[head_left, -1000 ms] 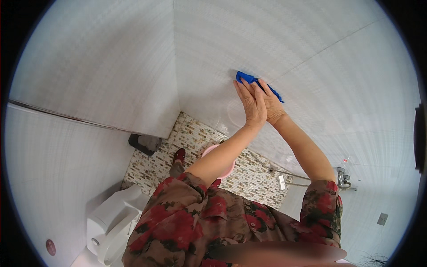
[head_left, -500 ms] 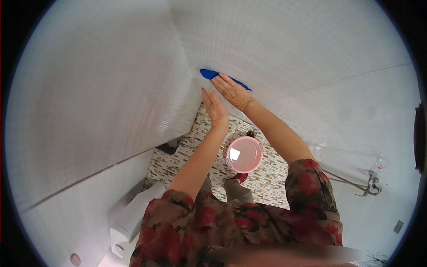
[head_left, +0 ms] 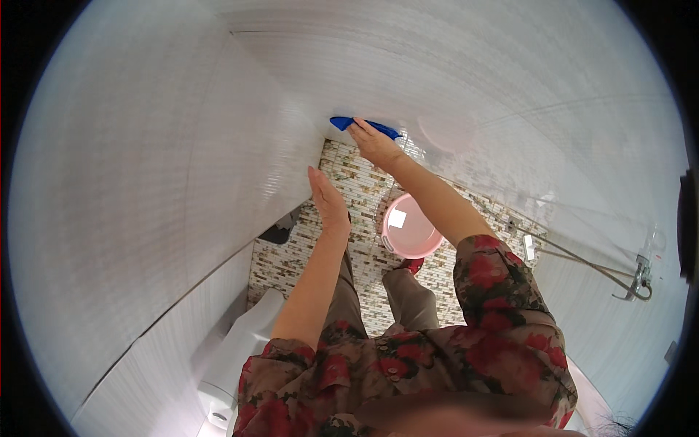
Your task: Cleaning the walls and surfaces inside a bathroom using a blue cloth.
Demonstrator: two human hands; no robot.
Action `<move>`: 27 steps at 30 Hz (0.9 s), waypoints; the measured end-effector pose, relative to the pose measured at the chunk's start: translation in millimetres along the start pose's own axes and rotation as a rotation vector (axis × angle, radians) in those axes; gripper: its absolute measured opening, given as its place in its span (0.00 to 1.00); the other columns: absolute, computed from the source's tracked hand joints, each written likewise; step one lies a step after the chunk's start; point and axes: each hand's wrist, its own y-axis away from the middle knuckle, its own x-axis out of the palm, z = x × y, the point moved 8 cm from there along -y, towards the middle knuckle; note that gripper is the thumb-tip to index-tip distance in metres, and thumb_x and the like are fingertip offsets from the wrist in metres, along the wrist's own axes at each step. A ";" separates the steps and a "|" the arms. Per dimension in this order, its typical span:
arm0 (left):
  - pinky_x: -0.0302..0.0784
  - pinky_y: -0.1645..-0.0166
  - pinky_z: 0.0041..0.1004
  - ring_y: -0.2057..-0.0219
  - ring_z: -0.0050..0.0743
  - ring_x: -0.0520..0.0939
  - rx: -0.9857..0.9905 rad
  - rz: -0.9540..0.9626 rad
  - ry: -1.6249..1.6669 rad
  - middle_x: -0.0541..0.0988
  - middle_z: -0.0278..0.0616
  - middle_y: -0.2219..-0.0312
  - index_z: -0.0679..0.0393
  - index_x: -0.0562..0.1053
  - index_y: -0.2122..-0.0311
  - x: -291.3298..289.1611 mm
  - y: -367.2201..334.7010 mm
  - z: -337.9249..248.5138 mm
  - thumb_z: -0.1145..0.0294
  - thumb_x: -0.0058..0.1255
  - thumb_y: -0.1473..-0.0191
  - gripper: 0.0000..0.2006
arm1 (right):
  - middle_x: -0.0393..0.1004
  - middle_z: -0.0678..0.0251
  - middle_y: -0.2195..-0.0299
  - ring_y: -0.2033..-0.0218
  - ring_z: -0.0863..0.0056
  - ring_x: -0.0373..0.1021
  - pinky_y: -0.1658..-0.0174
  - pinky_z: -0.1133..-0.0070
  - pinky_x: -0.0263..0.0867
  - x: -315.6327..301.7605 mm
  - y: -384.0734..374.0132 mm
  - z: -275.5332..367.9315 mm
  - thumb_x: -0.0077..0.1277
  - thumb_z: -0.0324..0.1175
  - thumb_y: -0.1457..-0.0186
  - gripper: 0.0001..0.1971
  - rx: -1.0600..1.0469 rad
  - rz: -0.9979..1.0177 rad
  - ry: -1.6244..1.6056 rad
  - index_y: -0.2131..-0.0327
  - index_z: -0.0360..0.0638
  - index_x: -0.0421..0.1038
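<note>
My right hand (head_left: 375, 146) presses a blue cloth (head_left: 341, 124) against the pale wall ahead, close to the corner. Parts of the cloth stick out on both sides of the fingers. My left hand (head_left: 330, 205) is empty, its fingers stretched out and held beside the left wall (head_left: 240, 156); whether it touches the wall I cannot tell. Below and between my forearms, a round pink tub (head_left: 387, 233) with side handles stands on the floor and seems to hold water. A bright square reflection shows in it.
Mosaic-patterned flooring (head_left: 364, 291) lies underfoot. At the lower left is a white toilet (head_left: 251, 331), with a dark object (head_left: 277, 231) by the left wall. A metal tap with a hose (head_left: 641, 280) is mounted on the right wall. My red shoe (head_left: 414, 266) is close to the tub.
My left hand has moved left, away from the cloth. My right hand still presses the cloth near the corner. The whole view has shifted, showing more floor.
</note>
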 end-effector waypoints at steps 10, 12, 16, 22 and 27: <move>0.48 0.33 0.40 0.34 0.56 0.49 0.460 0.197 -0.483 0.47 0.58 0.35 0.64 0.46 0.34 83.6 56.1 -69.3 0.49 0.35 0.37 0.36 | 0.66 0.64 0.43 0.37 0.67 0.53 0.30 0.66 0.35 -30.5 118.4 -64.2 0.49 0.34 0.53 0.17 0.148 -0.303 -0.045 0.60 0.42 0.79; 0.49 0.34 0.44 0.35 0.59 0.50 0.740 0.243 -0.530 0.48 0.59 0.35 0.63 0.48 0.34 110.4 87.6 -116.7 0.54 0.41 0.40 0.35 | 0.68 0.64 0.45 0.38 0.69 0.55 0.30 0.66 0.37 -88.6 149.2 -99.5 0.49 0.33 0.55 0.19 0.142 -0.380 -0.033 0.58 0.40 0.78; 0.48 0.35 0.54 0.37 0.68 0.53 1.608 0.323 -0.840 0.53 0.65 0.38 0.68 0.53 0.38 156.8 167.7 -201.0 0.67 0.50 0.47 0.34 | 0.71 0.69 0.50 0.42 0.74 0.60 0.32 0.68 0.44 -196.8 221.9 -177.8 0.49 0.32 0.55 0.19 0.294 -0.674 0.002 0.56 0.41 0.75; 0.49 0.36 0.58 0.37 0.61 0.56 2.083 0.235 -0.612 0.55 0.58 0.38 0.60 0.54 0.37 208.5 243.9 -326.6 0.58 0.53 0.49 0.37 | 0.71 0.70 0.49 0.43 0.73 0.63 0.33 0.65 0.49 -306.7 321.2 -256.7 0.50 0.33 0.54 0.19 0.443 -0.822 0.261 0.55 0.44 0.73; 0.50 0.37 0.56 0.36 0.52 0.57 2.339 0.062 -0.350 0.57 0.52 0.37 0.56 0.56 0.37 245.9 327.8 -430.6 0.48 0.42 0.42 0.33 | 0.68 0.67 0.44 0.44 0.73 0.63 0.37 0.67 0.52 -373.7 427.4 -317.6 0.46 0.37 0.49 0.19 0.785 -0.929 0.363 0.52 0.46 0.71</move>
